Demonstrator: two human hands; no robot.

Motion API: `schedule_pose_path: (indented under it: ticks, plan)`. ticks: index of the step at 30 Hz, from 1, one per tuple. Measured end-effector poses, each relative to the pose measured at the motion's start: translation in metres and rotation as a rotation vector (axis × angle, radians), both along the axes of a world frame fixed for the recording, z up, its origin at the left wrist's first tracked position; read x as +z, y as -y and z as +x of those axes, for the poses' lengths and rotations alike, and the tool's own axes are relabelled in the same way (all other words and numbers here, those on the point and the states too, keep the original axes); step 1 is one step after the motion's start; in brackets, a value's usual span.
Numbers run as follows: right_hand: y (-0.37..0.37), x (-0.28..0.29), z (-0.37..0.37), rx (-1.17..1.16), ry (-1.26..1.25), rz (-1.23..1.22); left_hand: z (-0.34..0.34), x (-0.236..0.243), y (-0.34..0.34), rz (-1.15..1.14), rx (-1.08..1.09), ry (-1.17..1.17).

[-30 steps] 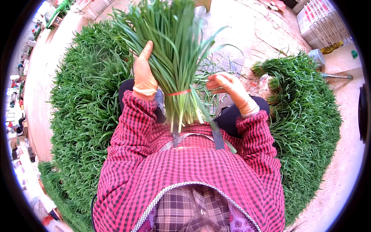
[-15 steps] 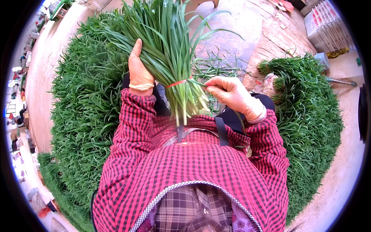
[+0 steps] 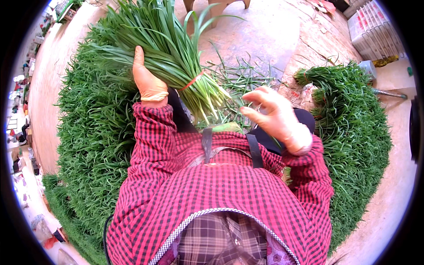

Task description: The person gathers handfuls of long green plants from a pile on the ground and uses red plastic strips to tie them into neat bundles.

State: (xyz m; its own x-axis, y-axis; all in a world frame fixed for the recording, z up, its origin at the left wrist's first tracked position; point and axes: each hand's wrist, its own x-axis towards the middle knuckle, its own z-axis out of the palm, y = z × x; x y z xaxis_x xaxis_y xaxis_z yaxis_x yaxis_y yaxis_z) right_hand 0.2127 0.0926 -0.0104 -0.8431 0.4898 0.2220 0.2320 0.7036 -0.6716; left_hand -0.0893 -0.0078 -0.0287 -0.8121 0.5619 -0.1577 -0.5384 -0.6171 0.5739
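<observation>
A thick bunch of garlic chives [image 3: 170,59] rests in my gloved left hand [image 3: 149,79], the thumb up along its near side and the other fingers hidden under the leaves. A red band [image 3: 192,81] circles the bunch near its pale cut stem ends, which slant down to the right. My gloved right hand [image 3: 278,115] is off to the right of the stems, apart from them. Its thumb and fingers are spread with nothing between them, slightly smeared by motion.
Piled chives [image 3: 97,132] rise along my left, and another pile of banded bunches [image 3: 353,115] curves along my right. Loose cut leaves [image 3: 247,81] litter the floor ahead. A wooden stool [image 3: 216,6] stands beyond, and white crates [image 3: 375,28] are stacked at the far right.
My left hand has moved left with the bunch, which now tilts further. My right hand has let go of a strand by the band, drawn slightly right and opened.
</observation>
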Motion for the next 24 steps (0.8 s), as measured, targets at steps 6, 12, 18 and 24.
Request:
schedule_pose_path:
  ticks: [6,12,18,24]
  plan:
    - [0.039,-0.041,-0.058,-0.033,0.025,-0.958,0.015,0.008,0.001,0.038,0.003,-0.027]
    - [0.043,-0.037,-0.066,-0.066,-0.106,-1.335,0.023,0.015,0.006,0.065,-0.011,-0.055]
    - [0.03,-0.031,-0.054,0.059,-0.005,-1.329,0.02,0.003,0.008,0.105,-0.083,0.012]
    - [0.028,-0.007,-0.041,0.184,0.122,-1.379,0.011,-0.006,0.006,0.057,-0.043,0.06]
